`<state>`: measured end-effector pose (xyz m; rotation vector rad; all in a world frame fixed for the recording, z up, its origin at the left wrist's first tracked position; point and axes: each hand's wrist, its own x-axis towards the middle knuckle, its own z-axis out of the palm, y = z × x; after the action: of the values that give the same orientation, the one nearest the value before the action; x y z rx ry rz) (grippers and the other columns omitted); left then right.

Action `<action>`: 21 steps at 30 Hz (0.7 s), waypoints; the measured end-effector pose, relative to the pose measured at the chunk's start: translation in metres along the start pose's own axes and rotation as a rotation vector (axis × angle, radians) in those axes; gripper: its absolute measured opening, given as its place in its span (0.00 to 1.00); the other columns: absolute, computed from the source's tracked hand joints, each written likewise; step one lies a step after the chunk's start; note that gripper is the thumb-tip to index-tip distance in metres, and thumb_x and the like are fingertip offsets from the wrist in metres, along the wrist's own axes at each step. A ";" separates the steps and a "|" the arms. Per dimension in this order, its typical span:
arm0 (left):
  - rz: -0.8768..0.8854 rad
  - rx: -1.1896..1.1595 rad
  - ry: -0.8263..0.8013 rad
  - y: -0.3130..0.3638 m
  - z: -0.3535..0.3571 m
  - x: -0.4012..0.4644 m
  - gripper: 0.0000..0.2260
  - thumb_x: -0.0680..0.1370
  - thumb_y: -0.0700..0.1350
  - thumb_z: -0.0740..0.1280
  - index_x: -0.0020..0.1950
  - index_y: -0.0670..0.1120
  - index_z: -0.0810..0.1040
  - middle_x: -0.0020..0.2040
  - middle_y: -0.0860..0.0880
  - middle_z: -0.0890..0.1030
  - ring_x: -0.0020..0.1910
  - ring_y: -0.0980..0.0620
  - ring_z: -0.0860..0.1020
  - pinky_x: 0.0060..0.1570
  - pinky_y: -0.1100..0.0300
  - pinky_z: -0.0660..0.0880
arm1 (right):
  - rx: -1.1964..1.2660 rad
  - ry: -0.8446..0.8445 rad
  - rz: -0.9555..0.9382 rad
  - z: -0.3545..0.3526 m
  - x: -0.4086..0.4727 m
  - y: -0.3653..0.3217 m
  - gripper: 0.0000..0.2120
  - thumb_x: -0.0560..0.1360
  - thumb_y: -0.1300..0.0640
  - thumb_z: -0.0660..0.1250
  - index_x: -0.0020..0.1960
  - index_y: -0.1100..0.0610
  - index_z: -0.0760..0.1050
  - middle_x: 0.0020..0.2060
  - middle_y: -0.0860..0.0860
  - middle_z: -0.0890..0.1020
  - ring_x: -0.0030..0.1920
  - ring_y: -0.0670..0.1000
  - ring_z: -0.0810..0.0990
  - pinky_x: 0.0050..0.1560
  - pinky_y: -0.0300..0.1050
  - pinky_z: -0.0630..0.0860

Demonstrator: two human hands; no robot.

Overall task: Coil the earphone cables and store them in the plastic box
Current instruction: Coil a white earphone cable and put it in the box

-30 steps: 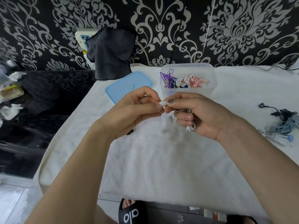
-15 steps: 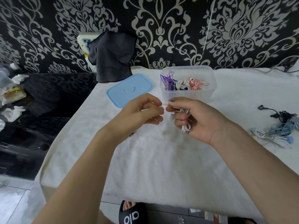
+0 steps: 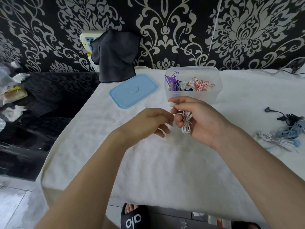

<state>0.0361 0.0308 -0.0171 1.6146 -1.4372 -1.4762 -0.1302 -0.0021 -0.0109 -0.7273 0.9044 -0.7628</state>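
Note:
My right hand (image 3: 201,120) is closed around a small coil of white earphone cable (image 3: 186,121), with a white earbud pinched at the thumb tip. Just to its left, my left hand (image 3: 148,123) pinches the loose end of the same white cable. Both hands hover over the white cloth, just in front of the clear plastic box (image 3: 212,96). Inside the box lie purple, white and red-white coiled earphones (image 3: 188,83). A tangle of black, grey-blue and white earphones (image 3: 283,131) lies on the cloth at the far right.
The box's blue lid (image 3: 132,90) lies flat to the box's left. A dark cloth (image 3: 115,55) hangs over a wall socket behind it. The table's left edge drops beside a black surface with crumpled wrappers (image 3: 11,103). A black slipper (image 3: 134,217) shows below the front edge.
My left hand has dropped lower and drawn slightly away from the right, pulling the cable end. The right hand has turned so the coil shows in its palm.

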 end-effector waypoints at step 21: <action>0.053 -0.122 0.173 0.007 -0.007 0.000 0.09 0.79 0.42 0.72 0.52 0.37 0.78 0.40 0.45 0.85 0.37 0.53 0.81 0.41 0.63 0.80 | -0.425 0.168 -0.016 0.000 0.005 0.011 0.15 0.78 0.53 0.67 0.51 0.65 0.81 0.38 0.53 0.81 0.29 0.49 0.72 0.29 0.42 0.66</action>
<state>0.0401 0.0268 -0.0093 1.5755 -1.2604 -1.3330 -0.1255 -0.0004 -0.0214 -1.0542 1.2345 -0.6585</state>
